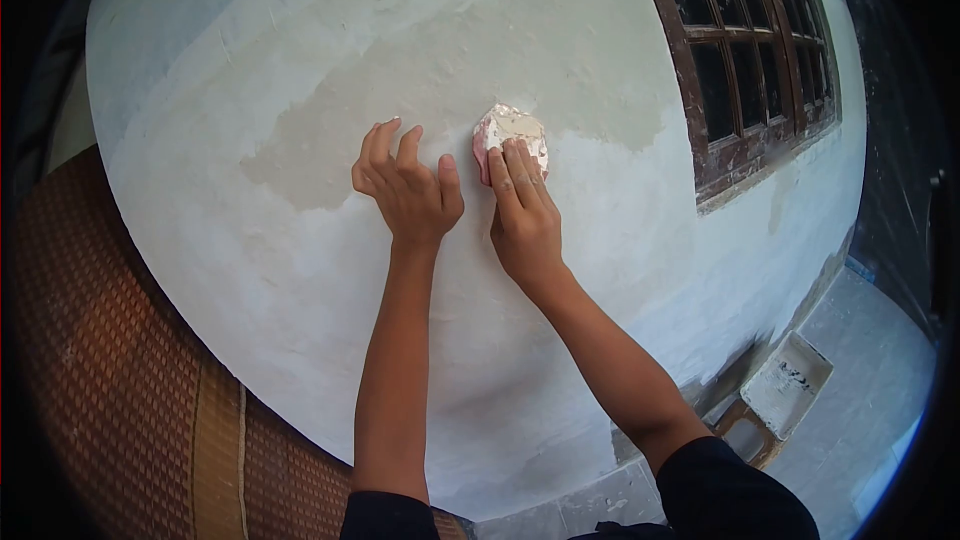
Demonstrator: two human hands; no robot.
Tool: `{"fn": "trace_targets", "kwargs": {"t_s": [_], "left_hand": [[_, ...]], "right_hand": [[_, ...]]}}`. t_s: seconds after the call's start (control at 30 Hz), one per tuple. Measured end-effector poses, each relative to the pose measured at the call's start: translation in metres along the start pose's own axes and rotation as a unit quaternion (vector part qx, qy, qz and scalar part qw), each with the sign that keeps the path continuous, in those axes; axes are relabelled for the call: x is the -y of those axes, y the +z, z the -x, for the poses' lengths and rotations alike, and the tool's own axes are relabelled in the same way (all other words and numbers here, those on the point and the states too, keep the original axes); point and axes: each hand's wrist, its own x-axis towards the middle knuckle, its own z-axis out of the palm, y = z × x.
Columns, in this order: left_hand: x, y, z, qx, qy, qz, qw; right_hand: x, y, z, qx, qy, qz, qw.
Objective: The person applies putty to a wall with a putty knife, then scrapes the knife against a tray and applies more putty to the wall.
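My right hand (525,215) presses a roundish, pinkish pad caked with whitish material (517,126) flat against the pale wall (560,340). Its fingers lie together over the pad's lower part. To the left, my left hand (408,180) has its fingers spread and slightly bent, with nothing held. Its fingertips are at or near the wall; contact is unclear. A darker greyish patch (400,80) spreads over the wall around and above both hands.
A brown wooden window frame (690,70) with dark panes is at the upper right. A stained white tray (788,385) rests on a wooden support (745,432) at the lower right. Brown woven material (110,340) lines the left side. Grey floor (860,370) shows at right.
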Motion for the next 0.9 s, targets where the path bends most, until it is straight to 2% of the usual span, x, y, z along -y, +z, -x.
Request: {"fn": "trace_targets", "kwargs": {"t_s": [0.17, 0.47, 0.6, 0.67, 0.73, 0.87, 0.9], "left_hand": [[0.000, 0.000, 0.000, -0.045, -0.036, 0.006, 0.998], [0.004, 0.002, 0.003, -0.029, -0.027, 0.001, 0.999], [0.002, 0.002, 0.002, -0.044, -0.030, 0.010, 0.999], [0.003, 0.003, 0.003, -0.030, -0.028, 0.004, 0.999], [0.004, 0.003, 0.003, -0.010, -0.026, 0.013, 1.000], [0.000, 0.000, -0.004, 0.050, 0.007, 0.013, 0.999], [-0.002, 0.000, -0.008, 0.050, 0.008, 0.012, 0.999]], "right_hand": [[0.001, 0.016, 0.004, 0.026, 0.015, 0.019, 0.999], [-0.002, 0.022, 0.012, 0.084, -0.010, 0.061, 0.995], [0.014, 0.000, 0.030, 0.109, -0.019, 0.056, 0.992], [0.015, -0.019, 0.034, 0.133, -0.028, -0.015, 0.991], [0.016, -0.043, 0.020, 0.101, -0.034, -0.017, 0.994], [-0.005, -0.075, -0.026, 0.104, 0.132, -0.041, 0.985], [-0.021, -0.071, -0.040, 0.054, 0.119, -0.085, 0.988]]}}
